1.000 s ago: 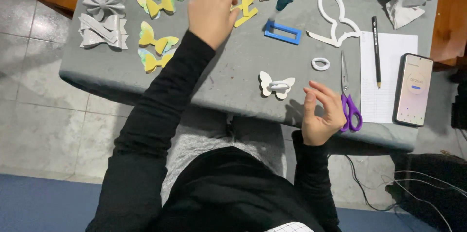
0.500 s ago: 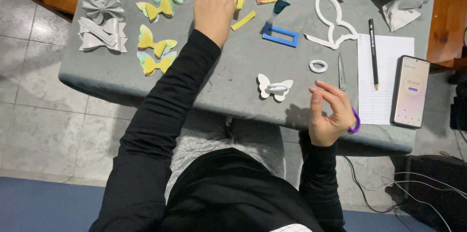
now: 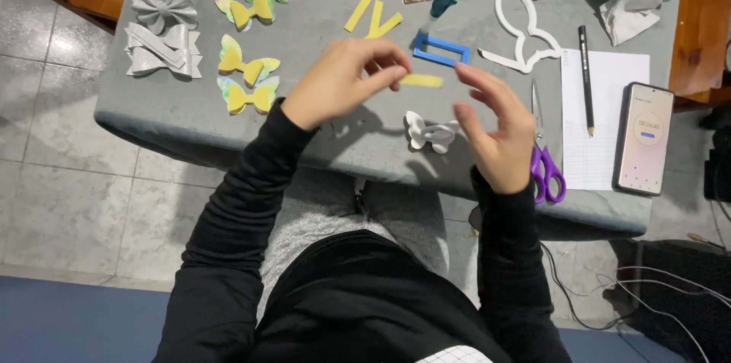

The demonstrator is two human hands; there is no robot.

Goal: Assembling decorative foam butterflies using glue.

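Pinching a short yellow paper strip [image 3: 420, 81] in my left hand [image 3: 335, 83], brought back from the far pile, I raise my right hand [image 3: 495, 131], fingers loosely spread, off the purple-handled scissors [image 3: 545, 157], above the white paper bow [image 3: 431, 132].

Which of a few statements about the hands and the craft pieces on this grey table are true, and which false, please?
1. The left hand pinches a yellow paper strip. True.
2. The right hand grips the purple-handled scissors. False: the scissors lie on the table beside that hand, which is open and empty.
3. A small white bow lies on the table between the hands. True.
4. The black pencil lies on the phone. False: it lies along the edge of the white sheet, left of the phone.
5. The blue rectangular frame lies on the floor. False: it is on the table, beyond the hands.
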